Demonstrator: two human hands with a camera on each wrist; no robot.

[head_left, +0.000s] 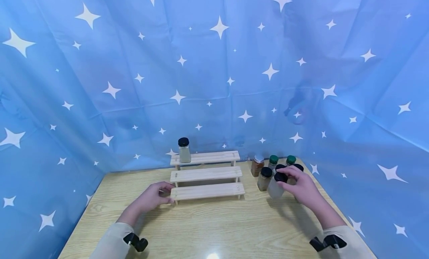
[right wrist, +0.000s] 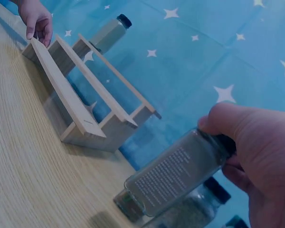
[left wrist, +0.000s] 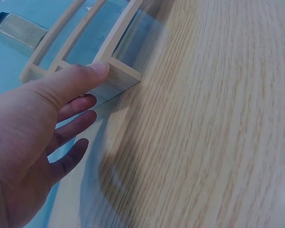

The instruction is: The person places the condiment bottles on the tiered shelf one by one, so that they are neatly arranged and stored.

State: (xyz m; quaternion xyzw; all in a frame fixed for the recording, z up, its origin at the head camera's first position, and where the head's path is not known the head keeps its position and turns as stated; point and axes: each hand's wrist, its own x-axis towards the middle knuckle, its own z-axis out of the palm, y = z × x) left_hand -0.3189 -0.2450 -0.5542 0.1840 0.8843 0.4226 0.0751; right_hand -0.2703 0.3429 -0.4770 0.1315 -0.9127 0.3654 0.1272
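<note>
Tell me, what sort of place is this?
Probably a staged tabletop setup rather than a working kitchen: a blue star-print curtain hangs behind a wood-grain table, which bears a three-step rack and capped jars.

We observe a table [head_left: 207, 223] with a pale wood-grain top; the grain shows clearest in the left wrist view. At the lower border of the head view, we note a white glare [head_left: 212, 256] on this surface. Behind the table and along its left and right sides, we see a blue cloth [head_left: 201, 80]. Its print consists of white four-pointed stars [head_left: 219, 27] in mixed sizes. We identify vertical and near-horizontal creases in the cloth.
</note>
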